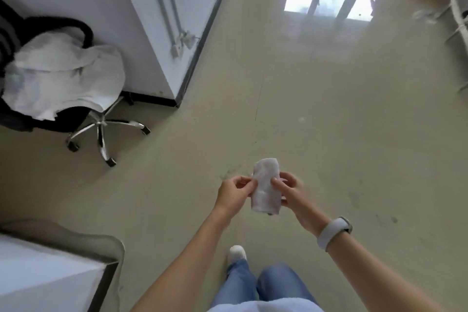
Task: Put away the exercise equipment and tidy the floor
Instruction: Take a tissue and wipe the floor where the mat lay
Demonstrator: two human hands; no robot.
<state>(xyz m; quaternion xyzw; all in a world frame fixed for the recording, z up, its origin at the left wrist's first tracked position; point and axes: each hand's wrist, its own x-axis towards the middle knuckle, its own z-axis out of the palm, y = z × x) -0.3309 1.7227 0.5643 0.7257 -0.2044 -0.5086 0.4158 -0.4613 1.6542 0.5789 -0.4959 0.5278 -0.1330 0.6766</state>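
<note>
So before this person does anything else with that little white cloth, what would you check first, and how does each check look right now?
1. Left hand has the small white cloth: ok, fingers pinch its left edge.
2. Right hand has it too: ok, fingers pinch its right edge.
3. Cloth off the floor: ok, held up in front of the body.
4. Path ahead: ok, bare floor straight in front; the office chair stands off to the left.
5. Marks on the floor: not ok, dark smudges show right of the hands.
6. Where the cloth belongs: cannot tell.
</note>
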